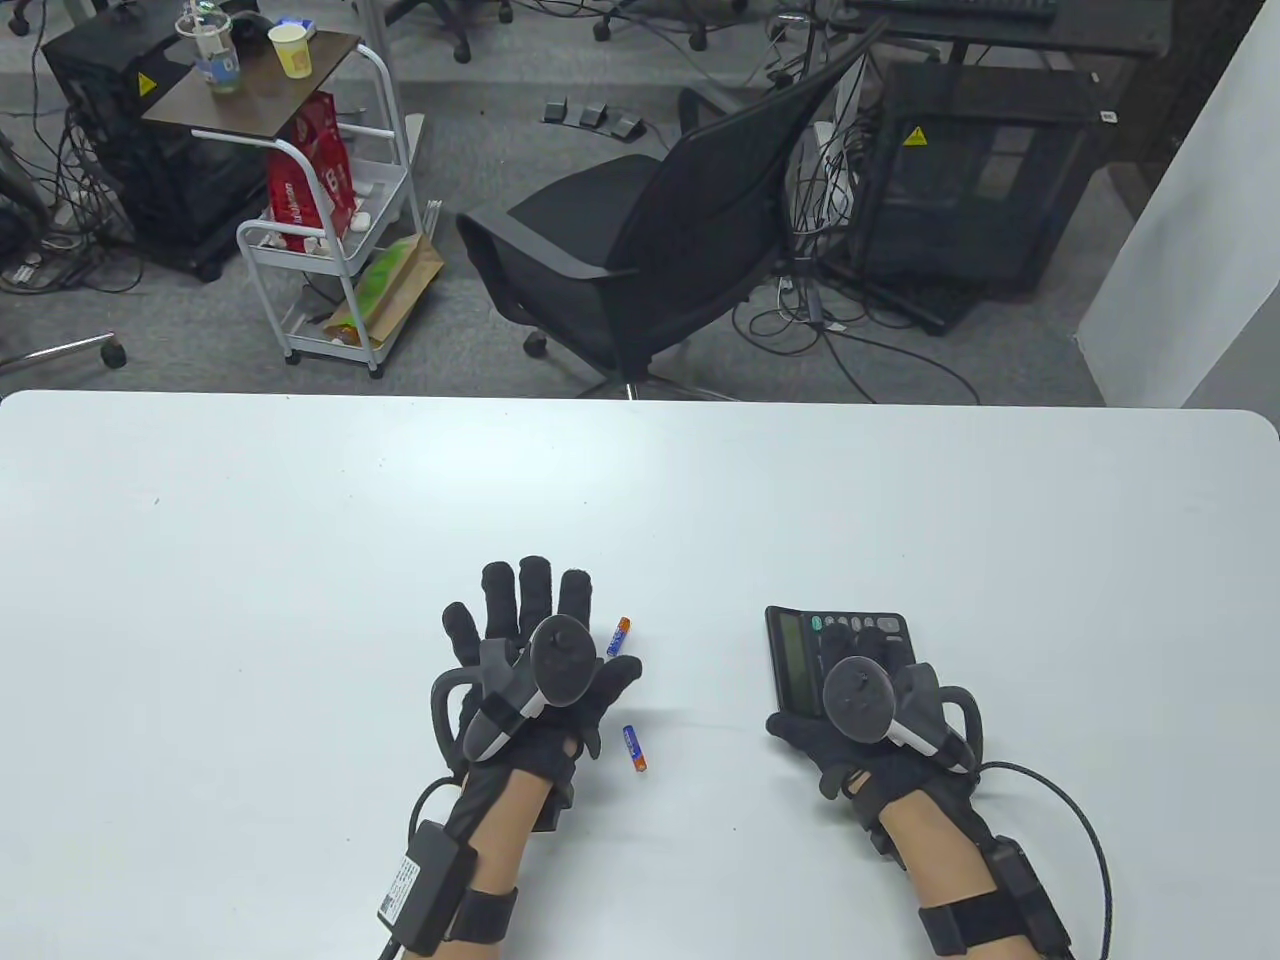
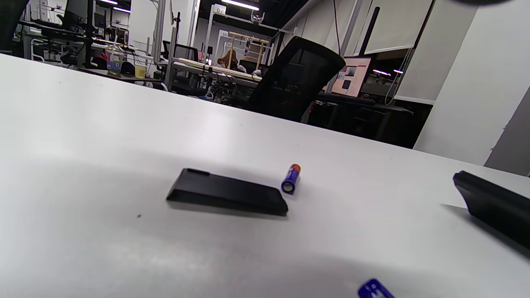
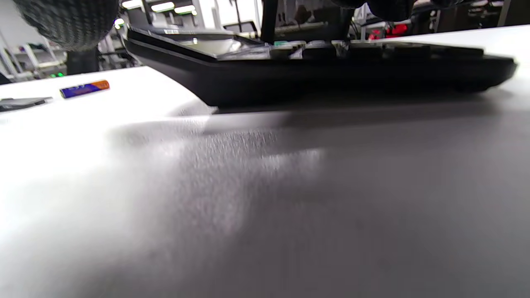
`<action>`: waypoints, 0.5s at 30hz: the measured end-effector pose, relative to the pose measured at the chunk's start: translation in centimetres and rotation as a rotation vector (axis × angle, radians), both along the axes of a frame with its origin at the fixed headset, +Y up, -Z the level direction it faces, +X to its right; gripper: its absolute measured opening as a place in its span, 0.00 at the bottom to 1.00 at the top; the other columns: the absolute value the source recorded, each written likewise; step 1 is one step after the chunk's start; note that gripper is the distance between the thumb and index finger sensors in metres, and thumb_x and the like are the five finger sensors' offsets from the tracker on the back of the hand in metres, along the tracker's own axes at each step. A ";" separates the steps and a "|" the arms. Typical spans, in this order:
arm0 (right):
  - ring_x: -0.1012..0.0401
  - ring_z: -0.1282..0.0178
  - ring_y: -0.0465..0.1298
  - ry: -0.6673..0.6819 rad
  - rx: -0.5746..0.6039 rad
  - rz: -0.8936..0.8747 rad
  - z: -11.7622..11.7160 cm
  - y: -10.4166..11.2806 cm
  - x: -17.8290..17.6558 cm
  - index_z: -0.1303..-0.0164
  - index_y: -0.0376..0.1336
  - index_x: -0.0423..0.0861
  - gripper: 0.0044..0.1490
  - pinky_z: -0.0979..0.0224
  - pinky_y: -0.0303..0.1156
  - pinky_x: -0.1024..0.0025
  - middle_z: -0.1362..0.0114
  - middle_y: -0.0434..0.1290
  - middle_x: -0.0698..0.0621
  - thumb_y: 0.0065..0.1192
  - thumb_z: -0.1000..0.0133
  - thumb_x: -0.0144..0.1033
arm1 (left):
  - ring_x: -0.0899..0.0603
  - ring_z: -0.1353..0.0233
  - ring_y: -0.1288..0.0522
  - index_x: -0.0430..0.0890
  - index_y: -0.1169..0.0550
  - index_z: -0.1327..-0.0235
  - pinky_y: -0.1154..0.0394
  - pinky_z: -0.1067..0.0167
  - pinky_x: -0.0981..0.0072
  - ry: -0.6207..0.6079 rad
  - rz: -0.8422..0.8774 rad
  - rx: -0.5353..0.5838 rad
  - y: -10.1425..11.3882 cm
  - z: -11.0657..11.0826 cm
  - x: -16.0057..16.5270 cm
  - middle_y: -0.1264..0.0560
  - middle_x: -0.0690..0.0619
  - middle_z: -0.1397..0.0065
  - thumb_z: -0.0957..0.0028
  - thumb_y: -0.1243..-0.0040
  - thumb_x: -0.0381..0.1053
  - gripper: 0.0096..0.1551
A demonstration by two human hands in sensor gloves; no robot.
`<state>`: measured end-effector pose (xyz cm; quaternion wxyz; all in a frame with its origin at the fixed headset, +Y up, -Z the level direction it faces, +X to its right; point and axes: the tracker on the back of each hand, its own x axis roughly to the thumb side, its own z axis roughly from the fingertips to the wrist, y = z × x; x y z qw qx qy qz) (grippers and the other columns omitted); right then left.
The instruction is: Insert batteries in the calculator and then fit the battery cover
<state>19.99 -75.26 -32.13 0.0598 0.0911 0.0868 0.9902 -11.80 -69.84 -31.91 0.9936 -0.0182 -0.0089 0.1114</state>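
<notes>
Calculator (image 1: pixel 838 660) face-up on tabletop (image 1: pixel 300 560), covered by right hand (image 1: pixel 868 720), grip unclear. Left hand (image 1: pixel 530 670) spread flat over battery cover (image 2: pixel 227 197); two batteries (image 1: pixel 621 636) (image 1: pixel 635 748) beside.

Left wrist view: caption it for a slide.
Battery cover flat on the table, one battery beside it, calculator edge at right.

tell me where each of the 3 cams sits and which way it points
Table view: above the table's near edge, looking down and outward; shows left hand spread flat, right hand on the calculator, two batteries.
Left wrist view: low over the table, facing the far side; sees the battery cover; no fingers clearly show.
Right wrist view: near table level, facing the calculator's edge; gloved fingertips at top.
Shared: one battery and the cover appear in both wrist views.
</notes>
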 end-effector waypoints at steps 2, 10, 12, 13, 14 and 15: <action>0.20 0.25 0.49 -0.008 -0.043 -0.001 -0.2 -0.5 -0.1 0.21 0.34 0.35 0.68 0.32 0.51 0.19 0.23 0.42 0.18 0.55 0.49 0.72 | 0.36 0.17 0.73 0.61 0.56 0.22 0.73 0.31 0.24 -0.001 -0.002 -0.006 -0.1 0.0 0.0 0.70 0.55 0.17 0.62 0.55 0.82 0.57; 0.20 0.29 0.55 -0.016 0.023 0.133 -0.6 -0.8 -1.4 0.23 0.37 0.32 0.68 0.34 0.58 0.22 0.26 0.50 0.17 0.55 0.48 0.72 | 0.36 0.17 0.73 0.61 0.56 0.22 0.73 0.31 0.24 -0.004 -0.001 -0.018 -0.1 0.1 0.1 0.70 0.55 0.17 0.62 0.55 0.82 0.57; 0.19 0.30 0.56 -0.002 0.031 0.128 -0.6 -0.7 -1.5 0.23 0.40 0.30 0.67 0.35 0.59 0.22 0.27 0.52 0.16 0.58 0.47 0.70 | 0.36 0.17 0.73 0.61 0.56 0.22 0.73 0.31 0.24 -0.006 -0.001 -0.018 -0.1 0.1 0.2 0.70 0.55 0.17 0.62 0.55 0.82 0.57; 0.19 0.30 0.56 0.001 0.018 0.150 -0.7 -0.7 -1.6 0.24 0.40 0.30 0.66 0.35 0.60 0.22 0.27 0.52 0.17 0.58 0.46 0.69 | 0.36 0.17 0.73 0.61 0.56 0.22 0.73 0.31 0.24 -0.006 -0.005 -0.020 -0.1 0.1 0.2 0.70 0.55 0.17 0.62 0.55 0.82 0.57; 0.19 0.31 0.57 0.008 0.025 0.155 -0.6 -0.7 -1.6 0.24 0.41 0.29 0.65 0.35 0.60 0.23 0.27 0.52 0.16 0.59 0.45 0.68 | 0.36 0.17 0.73 0.61 0.56 0.22 0.73 0.32 0.24 -0.007 -0.005 -0.021 -0.1 0.1 0.2 0.70 0.55 0.17 0.62 0.55 0.82 0.57; 0.19 0.31 0.57 0.024 0.033 0.165 -0.7 -0.8 -1.8 0.25 0.42 0.28 0.63 0.35 0.61 0.22 0.28 0.53 0.16 0.61 0.45 0.65 | 0.36 0.17 0.73 0.61 0.56 0.22 0.73 0.32 0.24 -0.008 -0.003 -0.023 -0.1 0.1 0.3 0.70 0.55 0.17 0.62 0.55 0.82 0.57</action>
